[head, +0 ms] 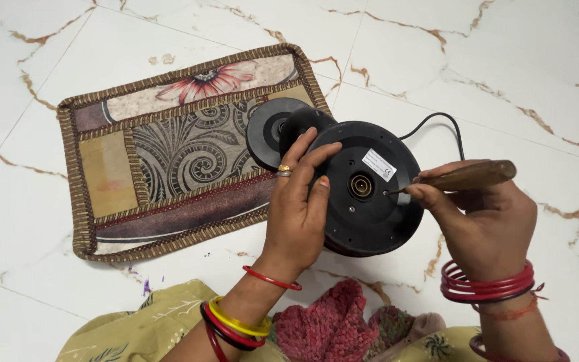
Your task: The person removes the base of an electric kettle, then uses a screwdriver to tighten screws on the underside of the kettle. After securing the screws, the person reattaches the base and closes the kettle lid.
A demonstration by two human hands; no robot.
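Observation:
A black electric kettle [370, 201] lies turned over, its round underside with a white label and a central socket facing up. My left hand [299, 201] grips its left rim, fingers spread over the edge. My right hand [484, 224] holds a screwdriver with a brown wooden handle [470, 175]; its metal tip touches the underside just right of the central socket. Behind the kettle sits its round black power base [269, 131], with a black cord [440, 124] curving off to the right.
A patterned cloth mat [169, 154] with a flower print lies on the white marble floor [68, 47] to the left, partly under the power base. Green printed clothing and a pink knitted cloth [330, 325] are at the bottom edge, over my lap.

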